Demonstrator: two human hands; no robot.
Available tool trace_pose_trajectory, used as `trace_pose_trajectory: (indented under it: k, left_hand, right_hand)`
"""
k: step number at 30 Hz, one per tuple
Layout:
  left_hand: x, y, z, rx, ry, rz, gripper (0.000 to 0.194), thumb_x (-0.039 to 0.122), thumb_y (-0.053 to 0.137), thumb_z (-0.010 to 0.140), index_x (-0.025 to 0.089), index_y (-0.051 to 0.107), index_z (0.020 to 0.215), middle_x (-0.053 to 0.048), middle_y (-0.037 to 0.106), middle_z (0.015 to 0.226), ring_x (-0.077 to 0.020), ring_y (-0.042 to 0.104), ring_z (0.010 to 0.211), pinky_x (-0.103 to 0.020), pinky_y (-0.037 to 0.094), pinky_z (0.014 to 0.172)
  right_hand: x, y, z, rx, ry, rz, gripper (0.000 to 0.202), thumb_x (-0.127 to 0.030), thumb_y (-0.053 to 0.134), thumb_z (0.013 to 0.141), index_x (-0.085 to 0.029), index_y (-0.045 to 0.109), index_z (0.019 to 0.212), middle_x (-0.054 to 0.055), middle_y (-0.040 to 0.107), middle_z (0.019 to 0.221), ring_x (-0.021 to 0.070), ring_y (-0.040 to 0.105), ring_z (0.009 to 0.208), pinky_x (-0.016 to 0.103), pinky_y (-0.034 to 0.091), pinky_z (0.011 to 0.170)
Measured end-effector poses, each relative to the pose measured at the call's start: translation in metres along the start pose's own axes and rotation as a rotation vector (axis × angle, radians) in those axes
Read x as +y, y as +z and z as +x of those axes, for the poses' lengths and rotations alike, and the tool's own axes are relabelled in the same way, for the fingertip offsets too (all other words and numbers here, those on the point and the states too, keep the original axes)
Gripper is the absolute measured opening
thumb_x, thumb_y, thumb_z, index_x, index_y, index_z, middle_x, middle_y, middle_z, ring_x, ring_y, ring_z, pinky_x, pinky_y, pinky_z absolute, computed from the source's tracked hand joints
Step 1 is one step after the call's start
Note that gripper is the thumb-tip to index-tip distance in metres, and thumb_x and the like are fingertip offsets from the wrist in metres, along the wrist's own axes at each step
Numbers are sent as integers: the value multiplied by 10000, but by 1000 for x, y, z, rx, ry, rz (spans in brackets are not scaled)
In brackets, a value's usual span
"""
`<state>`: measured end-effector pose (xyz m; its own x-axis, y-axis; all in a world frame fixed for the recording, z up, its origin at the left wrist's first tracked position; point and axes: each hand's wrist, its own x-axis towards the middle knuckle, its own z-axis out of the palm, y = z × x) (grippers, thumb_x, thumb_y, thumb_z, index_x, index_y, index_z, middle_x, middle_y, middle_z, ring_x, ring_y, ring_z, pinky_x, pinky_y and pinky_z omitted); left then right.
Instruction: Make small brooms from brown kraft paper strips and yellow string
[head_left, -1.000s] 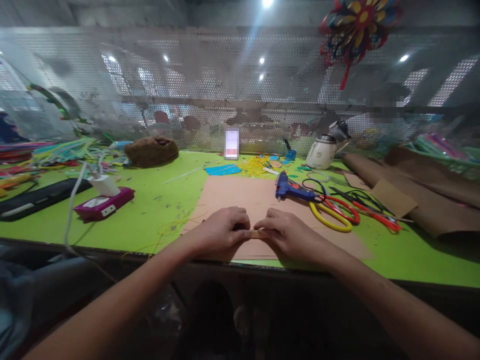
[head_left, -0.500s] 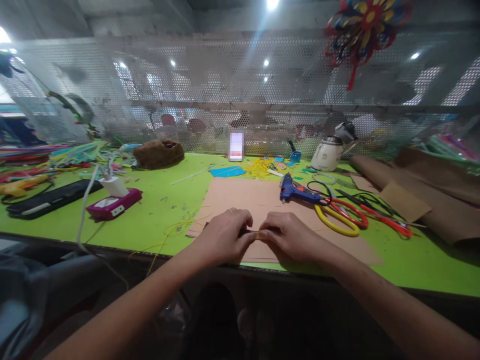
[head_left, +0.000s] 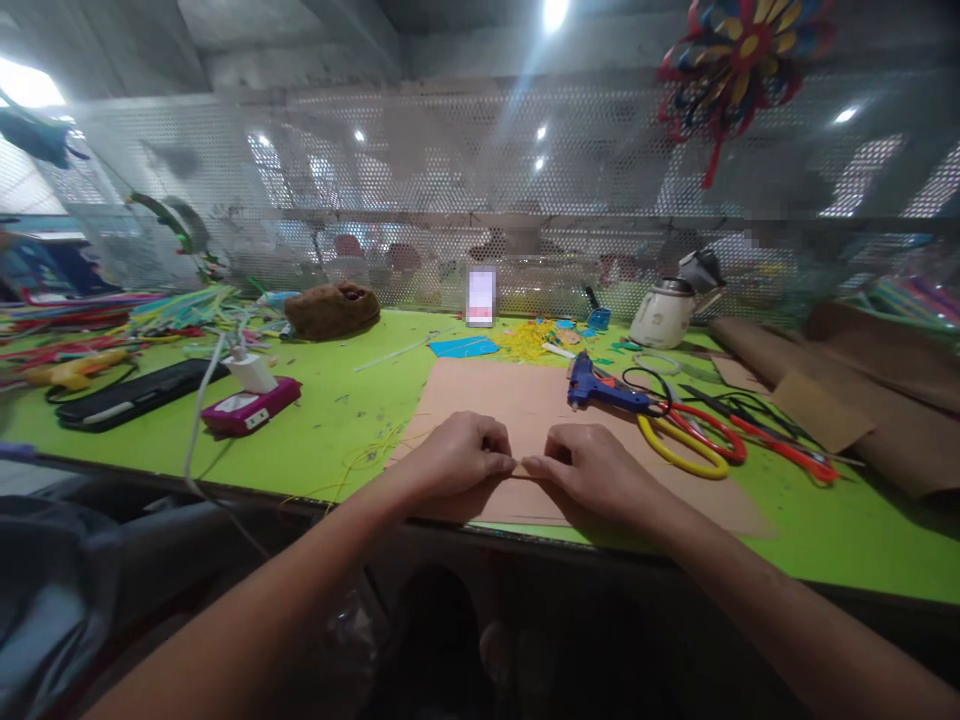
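My left hand is closed, thumb pressed to the curled fingers. Facing it, my right hand is closed in the same way. Between the two thumb tips runs a thin brown strip, pinched by both hands; most of it is hidden by the fingers. Beneath them lies a flat tan sheet of paper or card near the table's front edge. A blue glue gun rests on the sheet's right part, beside scissors with yellow and red handles.
A maroon power block with a white plug and cable stands at left, near a black case. Yellow scraps, a blue piece, a lit phone and a white kettle are farther back. Brown sheets lie right.
The thumb tips have drawn slightly apart along the brown strip. The whole view has shifted a little, so the table things appear farther right.
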<state>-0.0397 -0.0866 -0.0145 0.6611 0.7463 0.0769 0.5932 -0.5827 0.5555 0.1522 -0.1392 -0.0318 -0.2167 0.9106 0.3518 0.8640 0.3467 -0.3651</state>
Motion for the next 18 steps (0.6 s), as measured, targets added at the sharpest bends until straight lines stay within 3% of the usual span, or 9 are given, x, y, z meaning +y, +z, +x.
trace_pose_trajectory:
  k: [3, 6, 10, 18]
  left_hand:
    - [-2, -3, 6, -45, -18, -35, 175, 283, 591, 733, 140, 686, 767, -32, 654, 697, -150, 561, 642, -251, 391, 591]
    - [-5, -4, 11, -92, -34, -70, 184, 287, 605, 710, 127, 685, 751, -34, 651, 685, -150, 562, 638, -245, 388, 582]
    - [-9, -3, 14, -104, -44, -84, 193, 312, 602, 712, 138, 678, 747, -15, 635, 656, -139, 548, 623, -230, 371, 553]
    - [-9, -4, 14, -129, -28, -112, 186, 296, 588, 708, 134, 669, 750, -17, 620, 651, -139, 537, 622, -241, 376, 564]
  right_hand:
    - [2, 1, -6, 101, -225, 86, 130, -212, 560, 851, -172, 558, 728, 62, 606, 743, 178, 528, 698, 283, 390, 608]
    - [1, 1, -9, 95, -452, 134, 76, -137, 520, 867, -170, 558, 810, 77, 611, 790, 199, 502, 774, 326, 412, 689]
    - [0, -1, -9, 52, -488, 131, 85, -126, 506, 882, -165, 579, 863, 71, 603, 755, 202, 489, 763, 335, 420, 681]
    - [2, 5, -8, 114, -580, 101, 117, -129, 518, 871, -148, 603, 949, 86, 638, 804, 207, 517, 799, 340, 446, 701]
